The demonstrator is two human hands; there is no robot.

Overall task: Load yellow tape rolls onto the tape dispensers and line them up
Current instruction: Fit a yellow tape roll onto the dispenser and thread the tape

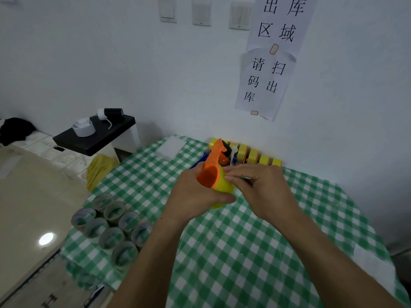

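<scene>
Head view: orange tape dispenser [210, 172] fitted with yellow tape roll [224, 187], held above green-checked table [244, 252]. Left hand [195, 196] curled round dispenser and roll from beneath. Right hand [262, 192]: fingertips at roll's upper edge, pinch cannot be told. Row of loaded dispensers [253, 155] along wall; empty cores [111, 225] at table's left edge
</scene>
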